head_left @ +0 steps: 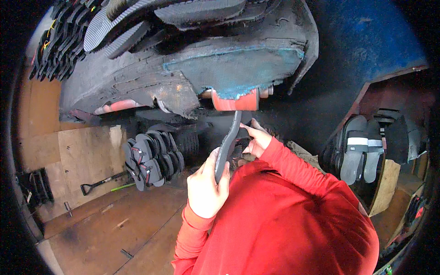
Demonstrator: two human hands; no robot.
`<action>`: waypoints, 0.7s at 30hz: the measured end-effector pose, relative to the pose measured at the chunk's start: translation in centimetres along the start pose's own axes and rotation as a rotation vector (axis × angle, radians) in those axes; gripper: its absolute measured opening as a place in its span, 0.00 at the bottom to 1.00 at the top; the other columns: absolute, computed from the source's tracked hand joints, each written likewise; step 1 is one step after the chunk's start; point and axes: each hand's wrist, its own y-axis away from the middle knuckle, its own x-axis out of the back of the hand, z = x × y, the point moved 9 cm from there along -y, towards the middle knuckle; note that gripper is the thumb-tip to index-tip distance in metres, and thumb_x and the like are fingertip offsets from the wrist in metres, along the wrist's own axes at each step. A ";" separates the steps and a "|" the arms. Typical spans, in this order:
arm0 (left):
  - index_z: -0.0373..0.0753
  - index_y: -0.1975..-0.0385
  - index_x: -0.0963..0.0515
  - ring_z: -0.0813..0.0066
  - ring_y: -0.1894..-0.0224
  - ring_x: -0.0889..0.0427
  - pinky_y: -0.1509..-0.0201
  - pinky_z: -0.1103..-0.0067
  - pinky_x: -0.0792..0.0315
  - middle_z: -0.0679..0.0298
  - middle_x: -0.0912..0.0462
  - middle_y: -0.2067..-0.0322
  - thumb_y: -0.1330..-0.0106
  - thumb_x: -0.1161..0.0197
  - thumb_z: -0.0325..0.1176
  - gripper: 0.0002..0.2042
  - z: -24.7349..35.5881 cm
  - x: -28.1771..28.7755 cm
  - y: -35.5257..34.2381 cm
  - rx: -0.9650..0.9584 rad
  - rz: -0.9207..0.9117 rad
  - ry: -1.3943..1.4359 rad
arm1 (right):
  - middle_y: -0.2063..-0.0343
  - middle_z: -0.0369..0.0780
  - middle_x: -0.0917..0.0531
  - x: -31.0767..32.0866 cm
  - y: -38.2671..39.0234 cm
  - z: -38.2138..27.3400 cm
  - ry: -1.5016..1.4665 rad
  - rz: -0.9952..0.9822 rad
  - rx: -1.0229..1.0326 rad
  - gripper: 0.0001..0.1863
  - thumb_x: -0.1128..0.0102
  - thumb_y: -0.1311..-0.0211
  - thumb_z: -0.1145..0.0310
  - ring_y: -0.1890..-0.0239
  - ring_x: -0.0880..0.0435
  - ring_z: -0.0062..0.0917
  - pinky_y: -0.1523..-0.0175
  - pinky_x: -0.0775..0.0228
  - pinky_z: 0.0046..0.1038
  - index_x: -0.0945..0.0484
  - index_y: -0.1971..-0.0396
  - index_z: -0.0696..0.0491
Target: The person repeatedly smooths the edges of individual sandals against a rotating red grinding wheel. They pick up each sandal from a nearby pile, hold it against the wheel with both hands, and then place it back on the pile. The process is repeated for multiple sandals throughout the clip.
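Note:
A long grey-black sandal sole (228, 145) stands on edge in front of me, its far end at the red roller (235, 100) under the worn, dusty housing with torn blue-edged covering (233, 68). My left hand (207, 188) is closed round the sole's near end, thumb and fingers on either side. My right hand (254, 137) is farther forward, fingers bent, with fingertips at the right side of the sole; part of it is shadowed.
Grey soles (197, 11) lie on top of the housing. Stacked dark sandals (151, 160) stand at left, beside a black-handled tool (87, 188). Grey sandals with white straps (355, 153) stand at right. More dark soles (55, 36) fill the upper left.

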 end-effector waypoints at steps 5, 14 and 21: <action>0.28 0.45 0.25 0.52 0.60 0.11 0.57 0.71 0.19 0.44 0.15 0.60 0.37 0.36 0.24 0.20 -1.1 0.1 3.3 0.040 0.020 0.071 | 0.45 0.44 0.24 -0.8 1.5 -0.2 0.142 0.074 0.010 0.43 0.40 0.32 0.73 0.48 0.17 0.36 0.50 0.18 0.49 0.58 0.27 0.36; 0.31 0.30 0.44 0.63 0.32 0.30 0.33 0.70 0.33 0.46 0.34 0.32 0.34 0.34 0.26 0.34 -7.0 -6.4 4.8 0.050 -0.221 0.560 | 0.34 0.53 0.35 1.1 0.8 -0.7 0.481 0.020 0.310 0.70 0.31 0.46 0.86 0.39 0.27 0.36 0.40 0.26 0.35 0.85 0.27 0.40; 0.30 0.27 0.49 0.65 0.30 0.37 0.28 0.73 0.41 0.49 0.36 0.32 0.36 0.33 0.30 0.40 -7.3 -11.2 -4.4 0.095 -0.230 0.795 | 0.33 0.38 0.34 -2.0 0.7 -0.5 0.342 -0.004 0.278 0.48 0.40 0.30 0.72 0.35 0.33 0.23 0.33 0.36 0.28 0.65 0.23 0.51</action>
